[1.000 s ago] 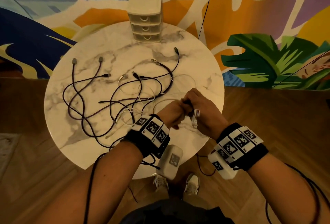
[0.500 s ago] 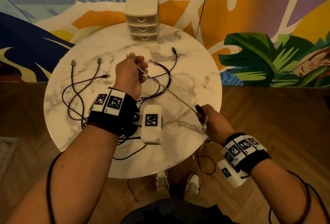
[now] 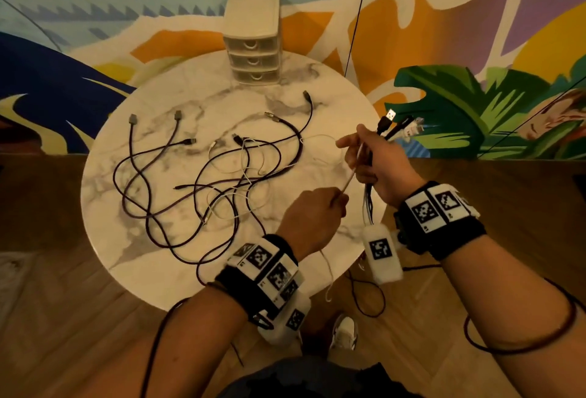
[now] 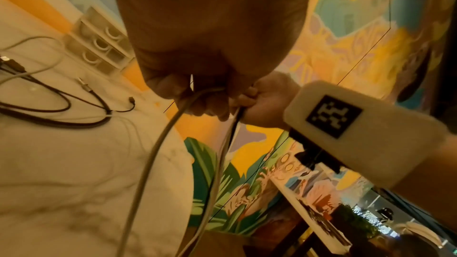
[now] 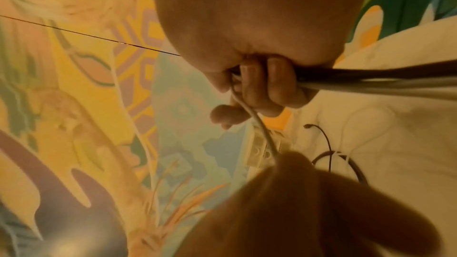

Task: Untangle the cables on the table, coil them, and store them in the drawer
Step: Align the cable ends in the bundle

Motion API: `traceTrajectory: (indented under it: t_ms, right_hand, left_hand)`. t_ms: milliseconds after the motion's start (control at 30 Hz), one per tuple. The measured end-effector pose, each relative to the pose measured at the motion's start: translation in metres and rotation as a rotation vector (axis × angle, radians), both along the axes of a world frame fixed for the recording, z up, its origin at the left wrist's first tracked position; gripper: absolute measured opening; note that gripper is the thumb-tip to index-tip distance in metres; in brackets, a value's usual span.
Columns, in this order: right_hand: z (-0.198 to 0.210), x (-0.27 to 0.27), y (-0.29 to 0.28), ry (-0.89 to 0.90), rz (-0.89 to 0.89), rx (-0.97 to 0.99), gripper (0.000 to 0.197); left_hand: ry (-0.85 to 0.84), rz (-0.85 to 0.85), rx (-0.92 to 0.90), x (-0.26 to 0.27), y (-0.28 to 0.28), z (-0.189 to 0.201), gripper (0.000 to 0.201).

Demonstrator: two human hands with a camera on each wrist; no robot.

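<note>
1. The right hand (image 3: 377,169) is clenched around a bundle of cables (image 3: 394,127), whose plugs stick out above the fist, past the table's right edge
2. The left hand (image 3: 312,220) pinches a pale cable (image 3: 348,179) that runs taut up to the right hand; its loose end hangs below the left wrist, off the marble table (image 3: 133,239)
3. The tangled cables (image 3: 203,182), dark and white, lie spread across the tabletop
4. A small drawer unit (image 3: 252,45) stands at the far edge, its three drawers closed, well apart from both hands
</note>
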State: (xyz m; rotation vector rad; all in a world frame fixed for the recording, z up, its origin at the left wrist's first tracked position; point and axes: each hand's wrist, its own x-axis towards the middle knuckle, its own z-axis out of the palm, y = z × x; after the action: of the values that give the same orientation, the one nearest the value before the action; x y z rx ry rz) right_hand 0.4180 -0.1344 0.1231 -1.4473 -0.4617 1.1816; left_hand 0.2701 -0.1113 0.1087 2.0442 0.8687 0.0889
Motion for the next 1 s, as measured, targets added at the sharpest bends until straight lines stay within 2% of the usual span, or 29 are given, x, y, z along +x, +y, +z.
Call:
traceTrajectory:
  t_ms: [133, 233, 300, 400, 467, 633, 800, 900, 1000]
  right_hand:
    - [-0.001, 0.008, -0.004, -0.153, -0.07, -0.036, 0.048]
    - [0.001, 0.005, -0.012, -0.226, -0.027, 0.0, 0.05]
    - [0.002, -0.003, -0.022, -0.279, 0.079, 0.008, 0.05]
    - [0.001, -0.016, -0.033, -0.317, 0.233, -0.014, 0.052]
    - [0.0, -0.022, -0.039, -0.292, 0.287, -0.024, 0.052]
    - [0.005, -0.027, -0.047, -0.261, 0.265, 0.041, 0.051]
    - [0.0, -0.027, -0.052, -0.217, 0.155, 0.082, 0.059]
    - [0.002, -0.027, -0.053, -0.187, 0.103, 0.047, 0.047]
    - [0.005, -0.028, -0.055, -0.179, 0.124, 0.013, 0.039]
  left_hand:
    - [0.141, -0.128, -0.08, -0.009, -0.001, -0.014, 0.031]
    - [0.212, -0.283, -0.056, -0.011, 0.006, -0.018, 0.031]
    - [0.09, -0.243, -0.051, -0.003, 0.017, -0.009, 0.034]
    - [-0.258, 0.073, -0.235, 0.014, 0.039, 0.021, 0.033]
    - [-0.372, 0.128, -0.34, 0.025, 0.047, 0.036, 0.026]
    - [-0.311, 0.04, -0.208, 0.042, 0.036, 0.039, 0.017]
    - [-0.37, 0.036, -0.107, 0.041, 0.017, 0.034, 0.019]
    - [-0.41, 0.006, -0.001, 0.038, 0.008, 0.032, 0.012]
    - [-0.437, -0.061, 0.069, 0.035, 0.007, 0.032, 0.007]
